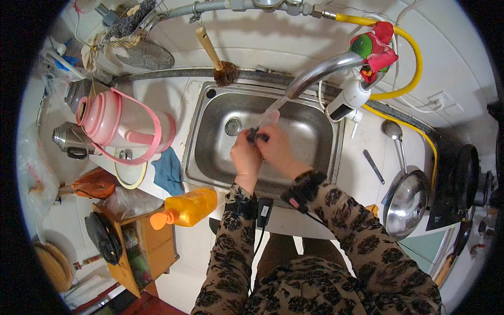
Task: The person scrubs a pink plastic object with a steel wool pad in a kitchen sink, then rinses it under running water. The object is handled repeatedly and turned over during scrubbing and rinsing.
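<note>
Both my hands are together over the stainless steel sink (pixel 307 153), under the water that runs from the metal faucet (pixel 323 75). My left hand (pixel 245 155) is closed on a small dark object (pixel 252 136), which the blur and my fingers partly hide; I cannot tell what it is. My right hand (pixel 277 151) is blurred and grips the other side of the same dark object. Something thin, clear and pinkish, perhaps water or a held item, shows just above my right fingers. The drain strainer (pixel 233 126) lies up and left of my hands.
An orange pump bottle (pixel 191 207) stands at the sink's front left corner, near a blue cloth (pixel 167 171) and a pink thermos (pixel 126 122). A knife (pixel 373 166), a ladle (pixel 392 130) and a metal lid (pixel 406 206) are on the right. A wooden-handled brush (pixel 208 47) hangs behind.
</note>
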`<state>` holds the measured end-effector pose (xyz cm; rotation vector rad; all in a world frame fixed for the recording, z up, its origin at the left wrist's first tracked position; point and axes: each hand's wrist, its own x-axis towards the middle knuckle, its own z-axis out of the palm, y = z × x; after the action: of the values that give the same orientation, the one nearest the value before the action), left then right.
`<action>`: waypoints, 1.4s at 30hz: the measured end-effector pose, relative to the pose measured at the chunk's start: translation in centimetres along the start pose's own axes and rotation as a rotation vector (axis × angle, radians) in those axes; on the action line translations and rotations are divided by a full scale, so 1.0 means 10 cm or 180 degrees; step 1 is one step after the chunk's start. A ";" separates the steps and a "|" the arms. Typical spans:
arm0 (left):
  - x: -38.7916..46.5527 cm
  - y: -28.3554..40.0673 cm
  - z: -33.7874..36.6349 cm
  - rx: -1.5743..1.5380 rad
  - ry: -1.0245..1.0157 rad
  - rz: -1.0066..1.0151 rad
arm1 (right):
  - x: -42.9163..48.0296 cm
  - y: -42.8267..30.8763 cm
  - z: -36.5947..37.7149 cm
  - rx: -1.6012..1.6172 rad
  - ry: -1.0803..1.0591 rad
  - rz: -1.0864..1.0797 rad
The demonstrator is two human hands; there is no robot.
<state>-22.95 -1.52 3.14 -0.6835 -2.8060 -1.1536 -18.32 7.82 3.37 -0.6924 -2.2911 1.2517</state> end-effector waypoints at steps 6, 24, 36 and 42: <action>0.03 0.02 -0.01 0.0100 -0.0056 0.0049 | 0.01 -0.05 -0.02 -0.0075 -0.0428 -0.0176; -0.01 0.03 -0.01 0.0118 -0.0469 -0.0141 | 0.02 0.11 -0.06 0.0435 -0.0115 0.0417; -0.02 0.03 -0.01 -0.0081 -0.0434 -0.0060 | 0.00 -0.11 -0.09 0.0211 -0.0139 0.0565; -0.02 0.10 -0.08 0.0513 -0.0572 -0.0297 | 0.01 -0.01 -0.02 -0.0015 -0.0081 0.0293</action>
<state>-22.42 -1.49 4.31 -0.6815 -3.0684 -0.9058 -18.33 7.95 3.52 -0.7960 -2.3066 1.3038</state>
